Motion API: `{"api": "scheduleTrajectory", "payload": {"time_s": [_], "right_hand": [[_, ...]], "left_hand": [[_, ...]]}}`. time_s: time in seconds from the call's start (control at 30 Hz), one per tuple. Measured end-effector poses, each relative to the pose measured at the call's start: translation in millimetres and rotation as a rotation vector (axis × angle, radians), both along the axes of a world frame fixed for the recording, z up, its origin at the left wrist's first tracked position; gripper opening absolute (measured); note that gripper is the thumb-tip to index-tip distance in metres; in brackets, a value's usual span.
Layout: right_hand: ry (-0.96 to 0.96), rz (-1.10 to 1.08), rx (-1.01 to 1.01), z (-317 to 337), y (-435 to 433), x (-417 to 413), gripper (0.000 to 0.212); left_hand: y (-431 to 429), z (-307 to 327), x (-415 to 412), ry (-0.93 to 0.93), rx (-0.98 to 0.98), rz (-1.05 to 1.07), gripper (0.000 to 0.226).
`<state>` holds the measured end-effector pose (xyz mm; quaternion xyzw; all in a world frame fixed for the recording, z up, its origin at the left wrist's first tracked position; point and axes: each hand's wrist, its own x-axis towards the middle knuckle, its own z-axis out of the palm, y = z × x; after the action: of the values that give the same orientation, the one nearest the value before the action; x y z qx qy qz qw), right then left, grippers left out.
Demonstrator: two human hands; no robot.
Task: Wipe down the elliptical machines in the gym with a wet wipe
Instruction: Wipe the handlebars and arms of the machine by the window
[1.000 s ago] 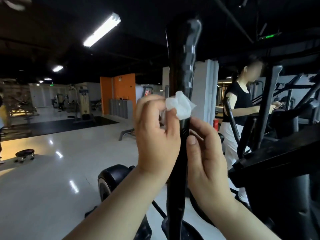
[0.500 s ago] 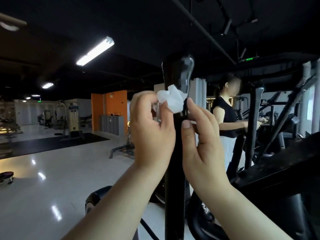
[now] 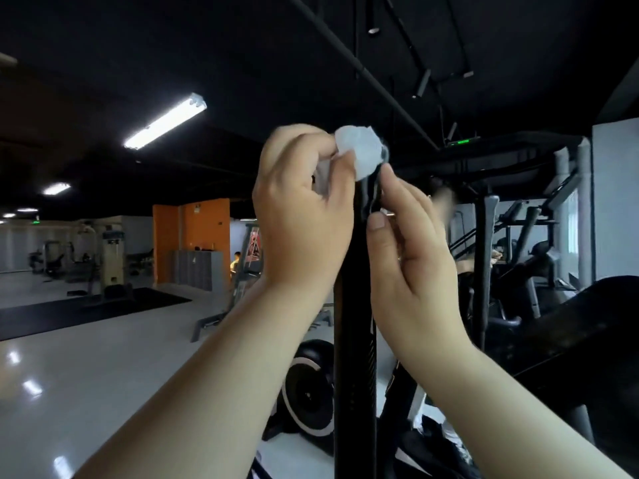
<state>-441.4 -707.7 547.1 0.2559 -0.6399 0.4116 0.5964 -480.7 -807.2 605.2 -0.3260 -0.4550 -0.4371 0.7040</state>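
1. White wipe (image 3: 359,150) (bunched up) sits on top of the black handle (image 3: 352,323), pinched by fingers of the left hand (image 3: 301,216).
2. Right hand (image 3: 411,243) pinches the handle just below the wipe.

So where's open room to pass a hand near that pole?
Open: left of the pole, over the glossy floor up to the black mat. Crowded: the pole's top, where left hand, wipe and right hand meet; the right side, packed with machine frames.
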Motion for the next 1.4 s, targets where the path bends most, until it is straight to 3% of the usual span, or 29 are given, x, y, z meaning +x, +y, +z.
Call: {"api": "scheduleTrajectory", "payload": {"time_s": [0.27, 0.5, 0.83, 1.07, 1.17, 1.3, 1.4], "right_hand": [[0.019, -0.017, -0.039, 9.6, -5.8, -3.6, 0.046], [-0.006, -0.090, -0.003, -6.7, -3.6, -3.6, 0.046], [-0.033, 0.064, 0.059, -40.5, 4.2, -8.8, 0.052], [-0.053, 0.097, 0.079, -44.9, 4.5, -5.5, 0.049], [-0.089, 0.129, 0.056, -56.7, 4.7, -4.0, 0.053], [-0.109, 0.133, 0.083, -75.9, 3.3, -5.1, 0.061], [-0.112, 0.091, 0.091, -88.6, 4.0, -4.4, 0.061]], "left_hand": [[-8.3, -41.3, -6.8, -0.029, -0.126, -0.098, 0.005], [-4.4, -3.3, -8.6, -0.048, -0.017, -0.099, 0.014], [-10.6, -114.5, 1.9, -0.162, -0.186, -0.047, 0.029], [-7.7, -67.7, -1.1, -0.163, -0.118, -0.078, 0.021], [-10.7, -95.7, 0.9, -0.120, -0.178, -0.020, 0.024], [-19.9, -155.8, 7.7, -0.202, -0.254, -0.018, 0.032], [-26.3, -162.5, 6.7, -0.215, -0.314, -0.040, 0.028]]}}
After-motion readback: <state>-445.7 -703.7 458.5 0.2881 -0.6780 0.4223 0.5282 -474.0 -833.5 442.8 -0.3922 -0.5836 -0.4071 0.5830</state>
